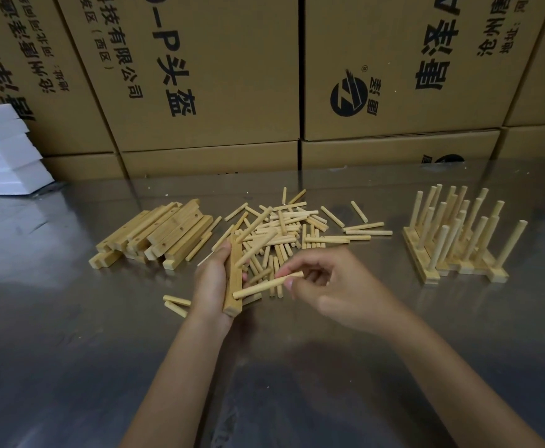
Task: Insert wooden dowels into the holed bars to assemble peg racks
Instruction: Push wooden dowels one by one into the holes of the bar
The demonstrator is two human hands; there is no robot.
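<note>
several finished racks stand at the right. many bars and loose dowels wait, so much is left. the left hand grips one bar; the right hand pinches a dowel near it, not yet inserted.

Pale tan bar in grip; matching dowels beyond; brown cartons, black print; grey table.

You have a metal table under your view; at twelve o'clock, brown cardboard boxes with black printed characters stand stacked; at ten o'clock, white foam blocks lie piled.
</note>
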